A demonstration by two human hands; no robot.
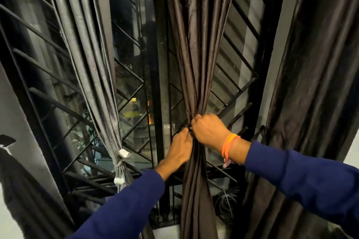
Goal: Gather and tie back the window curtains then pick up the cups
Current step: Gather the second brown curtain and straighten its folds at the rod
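Writing: none can be read on any curtain, band or sleeve.
Curtains: three. The middle curtain (196, 48) hangs in front of the window grille (128, 75), gathered to a narrow bunch. A left curtain (91, 60), paler grey, hangs left of the middle curtain. A right curtain (314, 83), dark, hangs right of it, loose and broad.
Ties: one seen plainly, a pale tie (121, 163) knotted round the left curtain low down, with white lumps at its ends. A dark loop beside the right curtain may be another; that cannot be told.
Left hand (179, 150): just left of the middle curtain, below the bunch's narrowest point, fingers curled into the folds, gripping the cloth.
Right hand (208, 130): just right of the middle curtain and a little above the left hand, fingers closed round the gathered cloth. The two hands touch or nearly touch at the bunch.
Wristbands: orange bands (230, 145) on the right wrist, count unclear.
Sleeves: two, dark blue (124, 205).
Cups: not in view.
Cables: a dark coil (226, 203) low, right of the middle curtain.
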